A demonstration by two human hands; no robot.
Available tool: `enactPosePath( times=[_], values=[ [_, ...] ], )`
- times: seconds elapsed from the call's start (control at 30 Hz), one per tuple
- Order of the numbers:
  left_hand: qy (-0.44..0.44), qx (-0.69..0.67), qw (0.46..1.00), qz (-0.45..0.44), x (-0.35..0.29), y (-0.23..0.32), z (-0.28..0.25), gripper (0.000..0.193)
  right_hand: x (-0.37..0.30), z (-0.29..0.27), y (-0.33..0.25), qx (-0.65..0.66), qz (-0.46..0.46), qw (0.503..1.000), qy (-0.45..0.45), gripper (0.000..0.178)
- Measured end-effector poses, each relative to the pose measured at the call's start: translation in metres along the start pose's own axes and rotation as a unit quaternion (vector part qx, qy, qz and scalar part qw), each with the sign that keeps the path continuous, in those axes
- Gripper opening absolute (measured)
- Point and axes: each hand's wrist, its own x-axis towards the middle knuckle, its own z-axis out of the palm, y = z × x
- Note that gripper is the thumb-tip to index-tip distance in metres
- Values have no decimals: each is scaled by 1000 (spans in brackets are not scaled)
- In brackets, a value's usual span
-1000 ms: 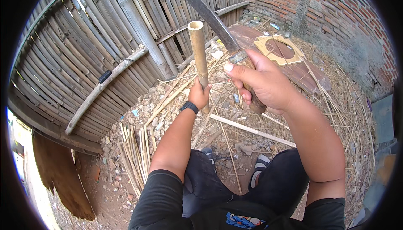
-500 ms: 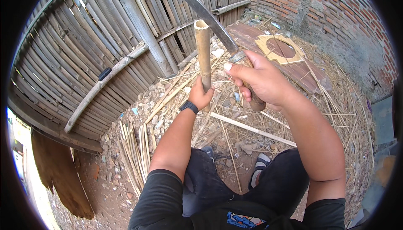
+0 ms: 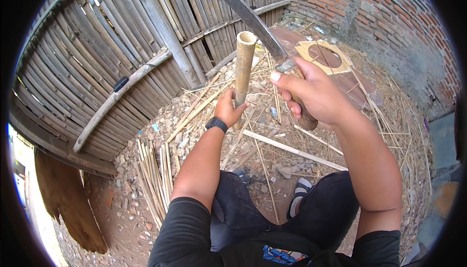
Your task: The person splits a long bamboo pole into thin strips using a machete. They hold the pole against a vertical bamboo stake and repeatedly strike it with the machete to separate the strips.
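Note:
My left hand, with a dark watch at the wrist, is closed round the lower part of a bamboo tube. The tube stands nearly upright and its hollow, cut end faces up. My right hand grips the wooden handle of a machete, thumb laid along the handle near the metal collar. The long dark blade slants up to the left, passing just behind and to the right of the tube's top; whether it touches the tube I cannot tell.
A bundle of split bamboo strips lies on the rubble at left, and one long strip crosses before my feet. A brown board carries a yellow piece with a round hole. A bamboo wall and brick wall enclose the spot.
The bamboo tube's top has shifted right and slightly down, and it leans a little more to the right. My right hand and the machete have moved slightly right and down.

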Motion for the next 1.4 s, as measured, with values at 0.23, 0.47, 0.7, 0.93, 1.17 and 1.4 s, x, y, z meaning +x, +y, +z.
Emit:
enactPosePath(
  times=[0.23,0.47,0.7,0.93,1.17,1.4],
  values=[
    [15,65,997,-30,-1,14,-6,61,-6,-3,2,10,-19,1000,-18,42],
    [2,70,995,-75,0,22,-8,57,-9,0,5,7,-10,1000,-25,40],
    [14,60,996,-66,0,16,-5,57,-3,5,11,10,19,999,-27,32],
    [12,52,995,-80,-1,14,-5,57,-3,7,7,12,23,999,-31,31],
    [-2,52,995,-81,2,17,-4,57,-2,6,7,20,20,999,-34,31],
    [6,53,995,-81,1,15,-7,58,-4,10,4,31,23,999,-21,29]
  ],
)
